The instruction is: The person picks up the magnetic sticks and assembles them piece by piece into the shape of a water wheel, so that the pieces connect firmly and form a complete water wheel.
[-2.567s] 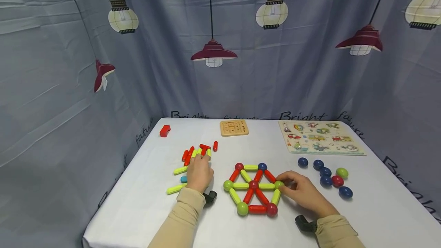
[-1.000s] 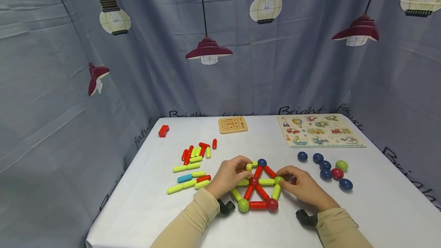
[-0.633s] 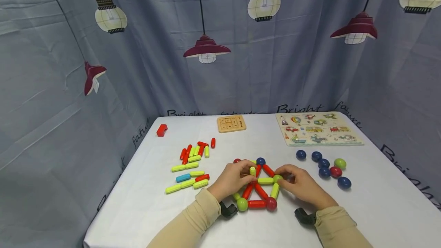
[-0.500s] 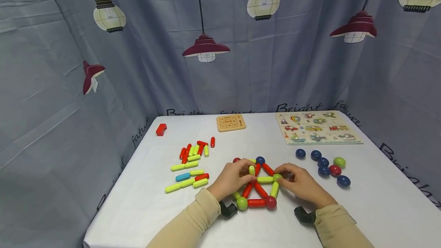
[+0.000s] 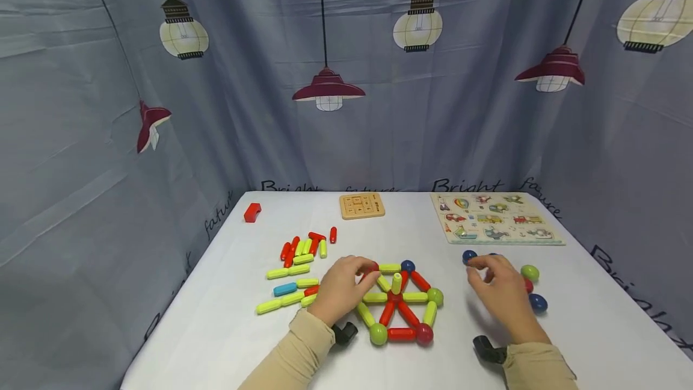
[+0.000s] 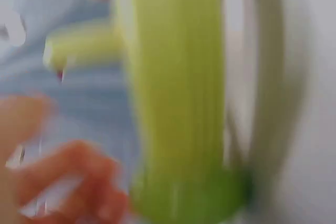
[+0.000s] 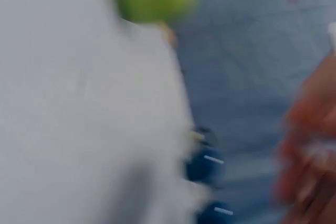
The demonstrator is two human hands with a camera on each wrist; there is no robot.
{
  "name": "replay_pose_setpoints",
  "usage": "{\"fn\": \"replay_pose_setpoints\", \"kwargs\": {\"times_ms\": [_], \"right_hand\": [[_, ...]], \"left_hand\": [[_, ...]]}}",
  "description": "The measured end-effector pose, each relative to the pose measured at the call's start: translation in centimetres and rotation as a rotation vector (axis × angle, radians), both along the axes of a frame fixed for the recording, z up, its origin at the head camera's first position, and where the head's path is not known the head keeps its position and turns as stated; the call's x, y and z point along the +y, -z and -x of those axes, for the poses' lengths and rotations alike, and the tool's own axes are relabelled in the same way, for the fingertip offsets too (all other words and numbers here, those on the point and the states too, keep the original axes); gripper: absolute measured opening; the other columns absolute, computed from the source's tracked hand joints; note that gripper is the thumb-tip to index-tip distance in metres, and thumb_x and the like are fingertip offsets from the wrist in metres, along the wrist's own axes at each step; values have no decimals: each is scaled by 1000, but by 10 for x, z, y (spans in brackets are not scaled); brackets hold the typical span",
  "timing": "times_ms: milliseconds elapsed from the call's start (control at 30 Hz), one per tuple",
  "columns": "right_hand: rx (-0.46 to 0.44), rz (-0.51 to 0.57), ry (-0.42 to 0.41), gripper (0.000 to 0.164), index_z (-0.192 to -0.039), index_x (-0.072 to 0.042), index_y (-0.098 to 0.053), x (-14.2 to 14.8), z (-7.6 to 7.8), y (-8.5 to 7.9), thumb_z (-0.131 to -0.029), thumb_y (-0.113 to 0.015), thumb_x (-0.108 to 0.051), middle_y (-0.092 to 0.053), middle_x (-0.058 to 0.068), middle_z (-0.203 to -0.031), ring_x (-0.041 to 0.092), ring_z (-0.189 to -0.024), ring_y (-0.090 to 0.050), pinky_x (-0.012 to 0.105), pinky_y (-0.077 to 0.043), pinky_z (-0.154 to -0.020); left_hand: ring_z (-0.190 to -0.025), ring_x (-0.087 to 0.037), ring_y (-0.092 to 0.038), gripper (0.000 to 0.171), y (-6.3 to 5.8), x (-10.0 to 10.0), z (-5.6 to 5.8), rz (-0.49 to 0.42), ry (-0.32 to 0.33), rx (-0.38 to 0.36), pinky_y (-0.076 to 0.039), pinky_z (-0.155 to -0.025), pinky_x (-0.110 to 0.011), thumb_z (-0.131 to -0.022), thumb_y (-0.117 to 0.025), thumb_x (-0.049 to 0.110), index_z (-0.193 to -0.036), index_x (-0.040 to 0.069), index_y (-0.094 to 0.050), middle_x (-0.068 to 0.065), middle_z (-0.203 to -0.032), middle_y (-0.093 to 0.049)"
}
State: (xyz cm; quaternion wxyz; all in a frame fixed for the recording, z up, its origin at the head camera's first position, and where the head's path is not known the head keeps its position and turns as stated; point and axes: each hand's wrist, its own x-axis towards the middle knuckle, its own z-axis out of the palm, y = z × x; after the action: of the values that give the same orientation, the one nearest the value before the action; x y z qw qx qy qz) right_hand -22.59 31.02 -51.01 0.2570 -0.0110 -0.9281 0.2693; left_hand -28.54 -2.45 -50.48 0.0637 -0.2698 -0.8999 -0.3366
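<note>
A flat wheel of magnetic rods and balls lies mid-table, with red rods [image 5: 407, 314] and yellow-green rods [image 5: 415, 297] meeting at a red centre ball. On that centre stands an upright yellow-green rod [image 5: 397, 283], also seen sideways and blurred in the left wrist view as a short rod [image 6: 84, 45]. My left hand [image 5: 341, 289] hovers over the wheel's left side with nothing in its fingers, hiding the green ball there. Away to the right, my right hand [image 5: 503, 297] is near a blue ball [image 5: 469, 257], thumb and fingers apart; it covers several other balls.
Loose rods [image 5: 288, 271] lie in a group at left. To the right are a green ball [image 5: 530, 272] and a blue ball [image 5: 538, 303]. Along the back are a red block [image 5: 252, 212], a wooden number board [image 5: 362, 205] and a picture puzzle board [image 5: 495, 218].
My left hand brought a yellow-green rod from the left group, stood it on the wheel's centre, let go and drew back left. My right hand left the wheel's green ball and moved right.
</note>
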Motion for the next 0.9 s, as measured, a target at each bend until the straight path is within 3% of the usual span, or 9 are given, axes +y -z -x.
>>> {"fn": "replay_pose_setpoints", "kwargs": {"times_ms": [67, 133, 233, 300, 467, 600, 733, 900], "right_hand": [[-110, -42, 113, 28, -114, -1, -69, 15, -10, -10, -91, -71, -18, -62, 23, -110, 34, -87, -60, 46, -50, -68], [-274, -94, 166, 36, -119, 3, -65, 29, -17, -19, -91, -71, -18, -57, 29, -112, 37, -88, -60, 51, -50, -68], [-471, -149, 159, 38, -122, 6, -62, 42, -20, -28, -90, -71, -14, -54, 29, -108, 33, -84, -59, 48, -51, -68], [-526, -175, 135, 36, -120, 7, -63, 45, -19, -29, -90, -72, -11, -55, 30, -108, 33, -86, -61, 48, -53, -70], [-509, -200, 109, 35, -117, 9, -64, 42, -15, -22, -88, -73, -6, -57, 33, -112, 44, -99, -62, 58, -53, -83], [-492, -182, 119, 40, -121, 10, -62, 37, -13, -14, -87, -75, -7, -57, 32, -109, 46, -97, -62, 59, -53, -82], [-486, -179, 124, 38, -119, 8, -63, 32, -11, -12, -87, -76, -7, -56, 33, -108, 45, -96, -63, 59, -54, -82], [-484, -194, 102, 24, -110, 5, -67, 28, -7, -16, -88, -73, -4, -59, 23, -99, 34, -89, -63, 55, -55, -82]], "left_hand": [[-81, -9, -59, 23, 4, -9, -1, 88, -117, 25, -52, -71, -27, -98, -69, 37, -111, 18, -73, 5, -95, -68], [-71, -9, -54, 17, 9, -14, 0, 134, -165, 1, -47, -62, -26, -96, -71, 33, -102, 17, -72, 6, -85, -62], [-66, -10, -51, 13, 11, -18, 1, 132, -143, -40, -44, -58, -25, -96, -71, 30, -99, 17, -69, 6, -80, -57], [-67, -10, -52, 11, 10, -19, 2, 118, -119, -48, -45, -59, -25, -95, -71, 29, -97, 18, -68, 8, -80, -58], [-73, -10, -54, 11, 2, -27, 3, 118, -58, -63, -47, -66, -27, -91, -73, 30, -96, 20, -68, 9, -84, -61], [-72, -8, -56, 12, 0, -32, 4, 108, -12, -96, -48, -65, -26, -91, -74, 31, -95, 21, -69, 11, -83, -63], [-66, -7, -56, 11, 3, -32, 3, 88, 6, -133, -48, -59, -24, -92, -74, 32, -93, 22, -69, 13, -78, -62], [-63, -6, -56, 13, 4, -32, 3, 68, -7, -144, -48, -57, -25, -92, -74, 34, -92, 23, -68, 13, -76, -62]]}}
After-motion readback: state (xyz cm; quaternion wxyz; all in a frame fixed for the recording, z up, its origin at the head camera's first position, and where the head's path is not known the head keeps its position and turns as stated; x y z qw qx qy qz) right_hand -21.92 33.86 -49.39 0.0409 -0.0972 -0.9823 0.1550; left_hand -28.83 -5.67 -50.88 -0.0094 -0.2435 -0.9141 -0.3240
